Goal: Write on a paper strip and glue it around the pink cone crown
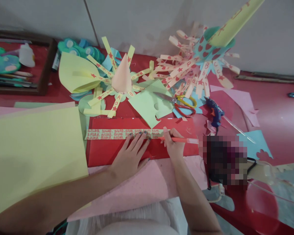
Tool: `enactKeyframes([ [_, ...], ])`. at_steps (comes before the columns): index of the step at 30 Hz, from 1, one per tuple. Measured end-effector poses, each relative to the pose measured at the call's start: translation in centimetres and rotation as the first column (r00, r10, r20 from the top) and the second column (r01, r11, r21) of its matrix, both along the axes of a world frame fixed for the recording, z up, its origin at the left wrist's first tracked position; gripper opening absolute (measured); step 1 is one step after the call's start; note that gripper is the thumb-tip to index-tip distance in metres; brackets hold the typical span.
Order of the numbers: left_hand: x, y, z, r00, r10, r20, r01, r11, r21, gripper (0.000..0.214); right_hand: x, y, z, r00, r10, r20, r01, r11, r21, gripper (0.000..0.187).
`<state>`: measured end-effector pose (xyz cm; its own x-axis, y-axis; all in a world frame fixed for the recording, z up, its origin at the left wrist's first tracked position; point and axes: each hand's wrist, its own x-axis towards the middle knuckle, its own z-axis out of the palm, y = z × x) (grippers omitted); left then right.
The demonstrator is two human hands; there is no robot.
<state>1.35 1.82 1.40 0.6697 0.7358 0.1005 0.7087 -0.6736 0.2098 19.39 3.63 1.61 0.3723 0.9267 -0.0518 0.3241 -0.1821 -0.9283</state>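
Note:
A pale green paper strip (105,134) covered in rows of red handwriting lies across a red sheet or folder (100,155). My left hand (129,156) rests flat on the strip and the red surface, fingers spread. Pinched in my right hand (173,145) is a red pen (186,140), its tip side pointing left at the right part of the strip. The strip's right end is partly hidden by the right hand.
Large yellow paper (34,156) lies left, and pink paper (142,182) in front. Behind stand a paper cone craft (122,76) and a blue one with lettered strips (205,49). Scissors (178,102), a glue gun (214,112) and a wooden tray (45,70) surround the work.

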Motion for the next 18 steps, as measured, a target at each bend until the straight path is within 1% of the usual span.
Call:
enactKeyframes([
  [2,0.02,0.02,0.04,1.0,0.002,0.007,-0.002,1.0,0.002,0.052,0.02,-0.02,-0.01,1.0,0.007,-0.002,-0.007,1.0,-0.015,0.046],
  [7,0.0,-0.02,-0.04,1.0,0.003,0.008,-0.003,1.0,-0.009,0.052,0.06,0.0,-0.11,1.0,-0.024,0.003,0.024,0.999,0.03,0.045],
  [10,-0.04,-0.04,-0.06,1.0,0.001,0.014,-0.001,1.0,-0.006,0.052,0.1,0.03,-0.1,1.0,-0.011,-0.012,0.011,1.0,0.026,0.043],
  [15,-0.02,0.03,0.04,1.0,-0.002,0.004,0.002,1.0,-0.002,0.053,0.07,0.0,0.03,0.999,0.004,0.046,-0.004,1.0,0.005,0.046],
  [18,-0.01,0.07,-0.04,1.0,-0.011,-0.009,0.011,1.0,0.005,0.053,0.02,-0.01,0.06,0.999,-0.003,0.046,0.003,1.0,0.007,0.047],
])
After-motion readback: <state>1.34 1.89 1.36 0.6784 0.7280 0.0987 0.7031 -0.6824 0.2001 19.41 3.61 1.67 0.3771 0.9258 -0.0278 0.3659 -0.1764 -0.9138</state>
